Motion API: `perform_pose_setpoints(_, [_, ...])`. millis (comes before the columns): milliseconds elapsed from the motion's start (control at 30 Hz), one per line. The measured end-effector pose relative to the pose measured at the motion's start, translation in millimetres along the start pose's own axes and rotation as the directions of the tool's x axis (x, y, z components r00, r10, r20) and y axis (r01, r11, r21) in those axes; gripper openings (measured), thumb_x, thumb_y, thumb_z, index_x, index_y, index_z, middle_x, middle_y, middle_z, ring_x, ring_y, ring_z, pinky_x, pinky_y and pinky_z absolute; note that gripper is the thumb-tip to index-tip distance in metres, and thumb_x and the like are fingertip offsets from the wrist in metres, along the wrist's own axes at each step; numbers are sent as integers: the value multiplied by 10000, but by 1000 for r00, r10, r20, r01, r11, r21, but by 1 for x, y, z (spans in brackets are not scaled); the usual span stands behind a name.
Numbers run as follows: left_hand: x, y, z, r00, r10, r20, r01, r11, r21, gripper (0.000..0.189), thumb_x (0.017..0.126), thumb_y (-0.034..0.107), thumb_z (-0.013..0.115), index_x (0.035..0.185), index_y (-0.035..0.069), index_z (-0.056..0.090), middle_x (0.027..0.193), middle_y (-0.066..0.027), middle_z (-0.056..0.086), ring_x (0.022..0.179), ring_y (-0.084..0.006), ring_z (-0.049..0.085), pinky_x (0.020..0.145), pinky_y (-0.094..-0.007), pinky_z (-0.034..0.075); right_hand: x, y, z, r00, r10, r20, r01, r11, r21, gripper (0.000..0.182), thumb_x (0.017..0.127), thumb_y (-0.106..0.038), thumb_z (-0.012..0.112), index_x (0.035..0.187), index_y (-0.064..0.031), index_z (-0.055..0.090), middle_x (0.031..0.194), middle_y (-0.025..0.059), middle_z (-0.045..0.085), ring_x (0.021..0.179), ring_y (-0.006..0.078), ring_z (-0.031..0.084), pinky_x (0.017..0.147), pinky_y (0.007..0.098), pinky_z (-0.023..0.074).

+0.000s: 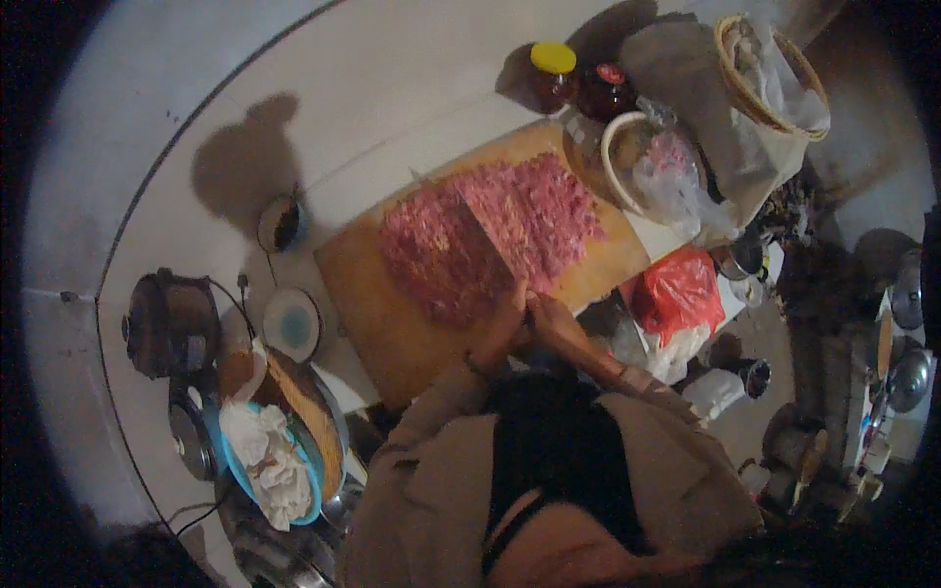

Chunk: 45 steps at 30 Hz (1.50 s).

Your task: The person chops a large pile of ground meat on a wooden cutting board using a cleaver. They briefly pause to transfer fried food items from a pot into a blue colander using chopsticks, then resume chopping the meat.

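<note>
Minced pink-red meat (559, 213) is spread in a broad layer over a wooden cutting board (353, 301). A straight diagonal edge crosses the meat down to my hands; whether it is a knife blade or a shadow's border, I cannot tell. My left hand (512, 312) is at the meat's near edge, its fingers close to those of my right hand (550, 314). The two hands meet or nearly touch at the lower end of that edge. What lies between the fingers is too blurred to make out.
A yellow-lidded jar (553, 73), a dark jar (606, 92) and a white-rimmed basket (614, 162) with plastic bags stand beyond the board. At left are a bowl (283, 224), a plate (292, 323), a dark cooker (173, 323) and a blue-rimmed basin (317, 500). A red plastic bag (680, 294) lies right.
</note>
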<state>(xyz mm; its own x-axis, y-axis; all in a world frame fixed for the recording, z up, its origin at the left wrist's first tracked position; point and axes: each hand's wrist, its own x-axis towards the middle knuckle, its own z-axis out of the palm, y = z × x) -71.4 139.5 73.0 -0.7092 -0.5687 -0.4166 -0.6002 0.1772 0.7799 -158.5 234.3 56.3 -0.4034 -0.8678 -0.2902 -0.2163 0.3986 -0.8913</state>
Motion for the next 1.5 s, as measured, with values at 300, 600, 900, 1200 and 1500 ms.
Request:
perform_pose_setpoints(300, [44,-135,58,982,37,183,38,922,-386,463,952,509,345,950,95,553,859,-43,570,782,-139,528,719,-286,428,-1,38,22,998,31,52,-36,993,114,429,963,-322,371,1216,3,492,1111,231,580,1049,357,554,895,400,421])
perform_pose_setpoints(600, [-21,-51,24,943,-251,220,274,206,-940,483,936,581,304,859,135,475,652,27,475,541,-132,469,435,-273,359,-88,11,-41,991,123,-47,-128,983,-134,334,928,-332,483,1101,-73,603,1006,188,632,952,363,601,824,428,472])
perform_pose_setpoints(900, [-20,-4,-24,974,-126,-190,-50,696,-717,500,944,563,313,755,116,435,500,8,376,425,-117,369,385,-265,284,-55,3,5,951,-306,48,307,951,-14,382,942,-366,441,1118,-62,590,1014,185,635,948,368,604,835,427,479])
perform_pose_setpoints(1200, [28,-30,-37,950,-311,26,263,752,-604,542,926,577,363,703,95,471,543,8,391,459,-106,371,428,-264,282,-76,5,46,999,36,-22,-36,999,-3,423,955,-379,421,1108,-13,571,1032,215,611,957,378,571,848,395,447])
perform_pose_setpoints(1500, [41,-55,1,960,-240,-145,176,918,-356,699,921,596,341,1031,-54,574,872,-128,590,797,-240,545,725,-358,435,-6,23,94,914,403,41,-344,720,603,719,906,-621,334,985,33,621,864,161,637,834,255,612,776,404,458])
